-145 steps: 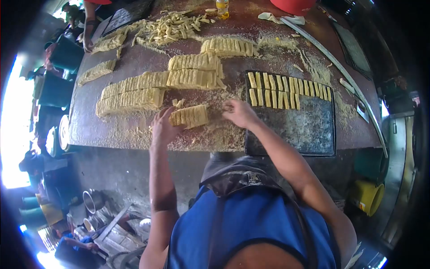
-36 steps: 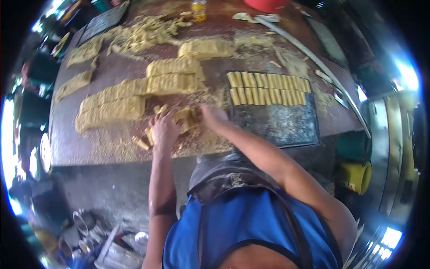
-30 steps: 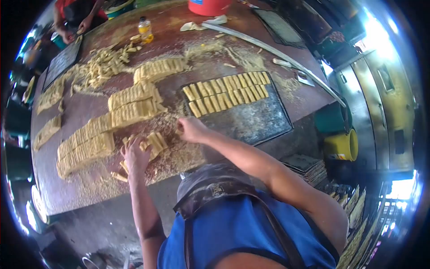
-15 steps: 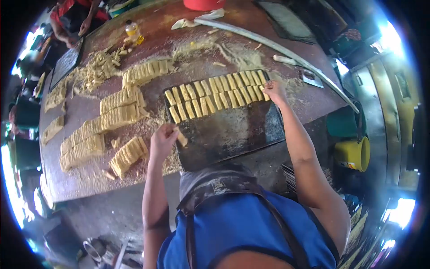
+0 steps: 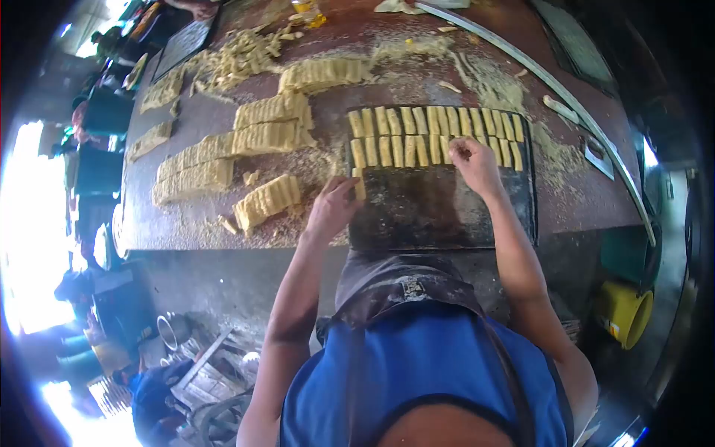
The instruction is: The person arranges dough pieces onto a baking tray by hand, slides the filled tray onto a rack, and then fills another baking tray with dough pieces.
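A dark baking tray lies at the table's near edge, with two rows of pale dough sticks across its far half. At the tray's left side my left hand pinches a single dough stick, upright in view below the second row. Over the second row, right of its middle, is my right hand. Its fingers are curled together, and whatever they hold, if anything, is hidden. Left of the tray stands a small block of cut dough sticks.
More stacked dough sticks and a loose heap of dough pieces cover the left of the floury table. A long metal strip curves along the right, beside a scraper. A yellow bucket stands below at right.
My right hand has left the right end of the rows and moved left to their middle. My left hand has brought its dough stick up against the second row. The view has shifted.
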### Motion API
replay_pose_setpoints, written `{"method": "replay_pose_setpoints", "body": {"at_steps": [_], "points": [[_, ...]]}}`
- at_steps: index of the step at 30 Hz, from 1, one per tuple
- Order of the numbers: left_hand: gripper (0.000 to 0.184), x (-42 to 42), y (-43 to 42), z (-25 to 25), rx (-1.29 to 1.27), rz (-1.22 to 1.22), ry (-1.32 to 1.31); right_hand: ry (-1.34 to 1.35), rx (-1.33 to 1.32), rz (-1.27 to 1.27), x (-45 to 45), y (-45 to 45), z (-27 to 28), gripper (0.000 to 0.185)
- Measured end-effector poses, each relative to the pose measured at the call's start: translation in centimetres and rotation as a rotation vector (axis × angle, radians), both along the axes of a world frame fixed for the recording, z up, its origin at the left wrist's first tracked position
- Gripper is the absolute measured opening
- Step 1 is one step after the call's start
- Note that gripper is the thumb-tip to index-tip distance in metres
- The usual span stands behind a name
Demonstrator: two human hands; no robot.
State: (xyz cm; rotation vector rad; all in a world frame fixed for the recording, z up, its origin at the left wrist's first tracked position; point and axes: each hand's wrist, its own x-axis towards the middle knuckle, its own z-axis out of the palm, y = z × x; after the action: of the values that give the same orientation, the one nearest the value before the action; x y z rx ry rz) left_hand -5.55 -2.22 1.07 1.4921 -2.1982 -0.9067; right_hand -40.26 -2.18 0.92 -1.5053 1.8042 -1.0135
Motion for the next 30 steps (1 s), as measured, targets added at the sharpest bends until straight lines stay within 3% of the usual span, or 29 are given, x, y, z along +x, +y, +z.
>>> {"method": "replay_pose_setpoints", "body": {"at_steps": [3,5,7,9,11,13,17,19,23,25,27,29,30], "points": [[0.059,1.7,0.3,1.7,-0.030,0.049,0.097,-0.040,-0.025,0.119,6.1,0.0,1.0,0.022],[0.062,5.4,-0.5,2.1,-0.054,0.094,0.118,-0.246,0.170,0.189,10.4,-0.2,1.5,0.025],[0.067,10.3,-1.9,2.2,-0.218,0.130,-0.069,-0.067,0.087,0.299,15.4,-1.1,0.0,0.029],[0.070,14.6,-2.6,3.8,-0.191,0.133,-0.259,-0.418,0.394,0.395,21.2,-2.4,0.1,0.041],[0.075,17.5,-3.1,4.3,-0.135,0.113,-0.295,-0.358,0.460,0.313,27.8,-3.8,0.5,0.052],[0.081,19.6,-3.5,3.4,-0.110,0.082,-0.391,-0.039,0.434,0.271,32.2,-5.9,-1.2,0.056],[0.084,21.1,-3.3,1.4,-0.166,0.073,-0.241,-0.194,0.564,0.030,36.9,-6.8,-2.6,0.051],[0.082,21.6,-3.1,0.8,-0.193,0.063,-0.191,-0.114,0.544,0.179,37.7,-6.6,-0.3,0.050],[0.077,22.0,-2.9,0.4,-0.195,0.088,-0.139,0.103,0.336,0.281,37.1,-6.8,-1.8,0.051],[0.080,21.9,-2.9,1.2,-0.166,0.087,-0.167,-0.002,0.455,0.287,35.8,-6.9,-1.2,0.054],[0.081,22.0,-3.1,0.5,-0.142,0.067,-0.149,-0.751,0.577,0.145,34.1,-5.9,-2.0,0.059],[0.077,22.2,-3.3,0.3,-0.202,0.074,-0.137,-0.860,0.615,0.129,30.9,-5.6,-4.8,0.062],[0.071,22.1,-3.1,1.2,-0.223,0.095,-0.093,-0.897,0.552,0.090,29.6,-4.3,-2.2,0.063]]}}
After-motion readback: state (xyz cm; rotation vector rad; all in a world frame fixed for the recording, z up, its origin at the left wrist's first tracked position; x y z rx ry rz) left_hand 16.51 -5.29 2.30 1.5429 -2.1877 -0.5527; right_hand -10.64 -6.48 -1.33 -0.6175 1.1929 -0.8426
